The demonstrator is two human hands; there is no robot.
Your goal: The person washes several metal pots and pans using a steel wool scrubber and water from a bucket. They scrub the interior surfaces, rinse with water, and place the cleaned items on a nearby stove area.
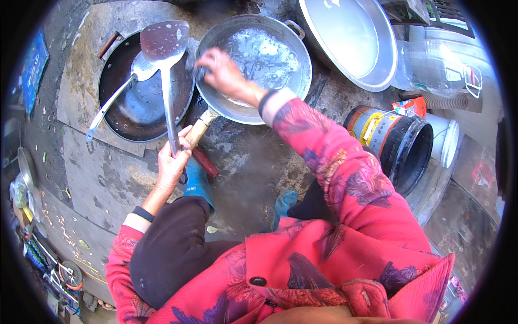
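My left hand (172, 162) is closed round the handle of a wide metal spatula (165, 44), whose wet blade points away from me. A metal pan (301, 81) holding water has a wooden handle (198, 131) that passes beside the fingers of that hand. Over the pan's left rim is my right hand (220, 71), fingers bent round a dark, blurred thing, perhaps a scouring pad. Left of it lies a dark wok (137, 129), with a metal ladle (111, 99) resting across its edge, partly behind the spatula.
A large metal basin (386, 77) with cloudy liquid stands at upper right, near a clear plastic container (437, 69). A black bucket (410, 156) lies on its side at right, beside a white bucket (449, 141). My boots (198, 182) are below the pans.
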